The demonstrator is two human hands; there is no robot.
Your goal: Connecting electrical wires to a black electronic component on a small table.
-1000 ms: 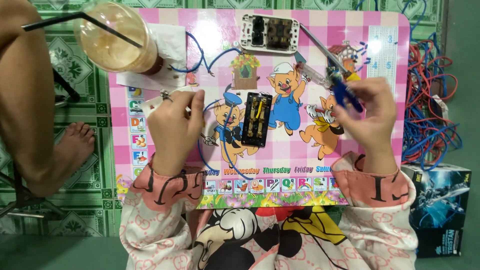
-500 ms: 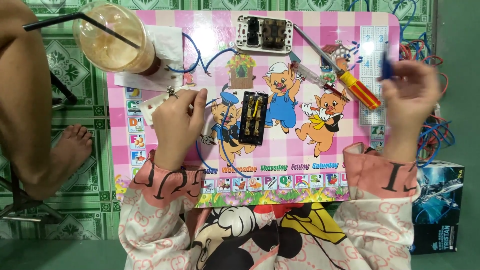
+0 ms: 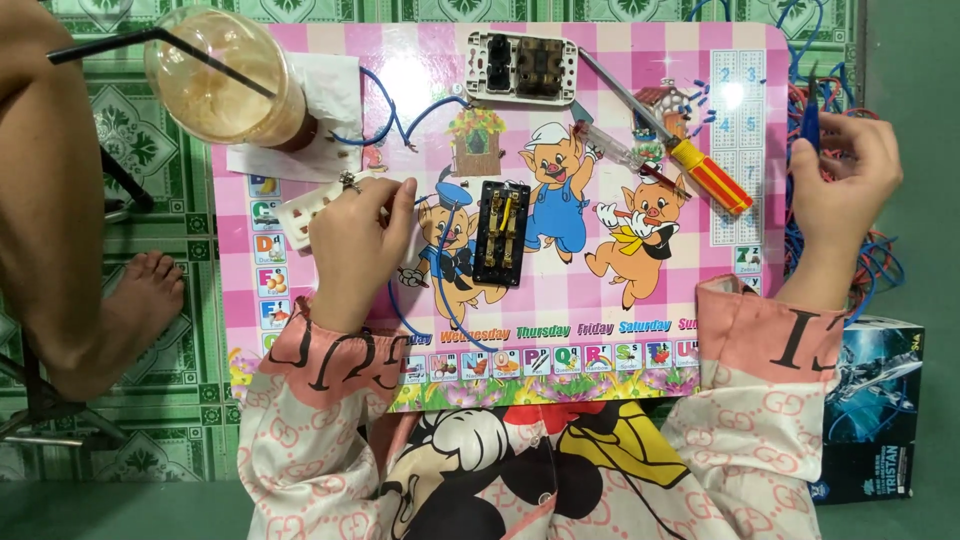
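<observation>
My left hand (image 3: 358,238) rests on the pink cartoon table (image 3: 640,340), closed on a white socket plate (image 3: 300,212) and touching a blue wire (image 3: 405,310). A black switch module (image 3: 501,232) lies just right of that hand. My right hand (image 3: 843,183) is off the table's right edge, shut on a blue-handled tool (image 3: 812,118) above a tangle of red and blue wires (image 3: 870,262). A red and yellow screwdriver (image 3: 690,160) lies on the table between both hands. A white switch housing (image 3: 527,68) sits at the far edge.
A plastic cup of brown drink with a black straw (image 3: 222,78) stands at the table's far left corner on white paper. Another person's leg and bare foot (image 3: 120,310) are on the green tiled floor at left. A dark box (image 3: 868,400) lies at lower right.
My right hand has moved from the middle of the table out past its right edge, carrying the blue-handled tool. My left hand has stayed on the socket plate.
</observation>
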